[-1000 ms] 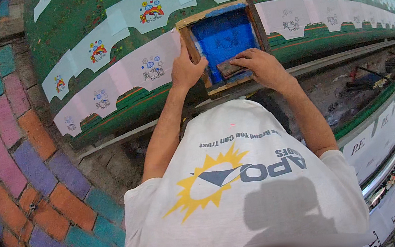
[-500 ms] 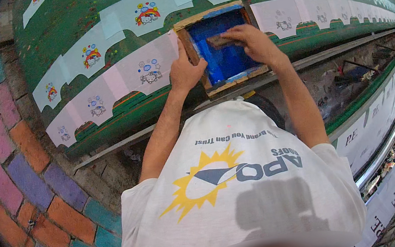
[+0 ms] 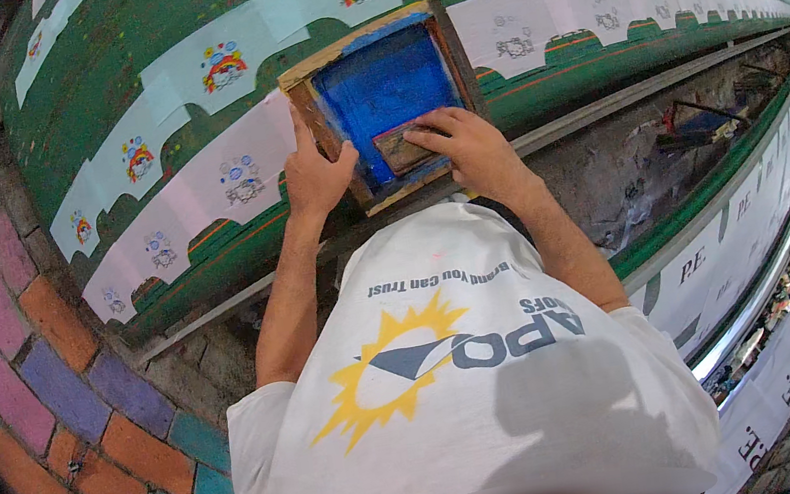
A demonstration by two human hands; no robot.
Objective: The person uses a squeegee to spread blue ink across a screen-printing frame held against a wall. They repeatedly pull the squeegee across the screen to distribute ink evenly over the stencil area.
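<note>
A wooden screen printing frame (image 3: pixel 461 66) lies on the pale pink cut pieces along the near side of the green table. Its mesh (image 3: pixel 383 87) is coated in deep blue ink. My left hand (image 3: pixel 315 179) grips the frame's left bar, index finger stretched along it and thumb over the inner edge. In my right hand (image 3: pixel 477 153) is a squeegee (image 3: pixel 400 152) with a wooden handle, pressed on the mesh at the end nearest me. My fingers lie over its right part, and its blade edge is hidden.
Pink pieces (image 3: pixel 154 256) with partly coloured cartoon prints run in a row either side of the frame. Beyond them, light blue pieces (image 3: pixel 281 12) carry full-colour rainbow prints. A metal rail (image 3: pixel 561 131) edges the green table (image 3: pixel 97 102). Coloured paving (image 3: pixel 67 354) lies left.
The squeegee has come toward me, from the mesh's middle to its near end, leaving the blue ink more even. My left hand stays on the frame. The whole view has shifted.
</note>
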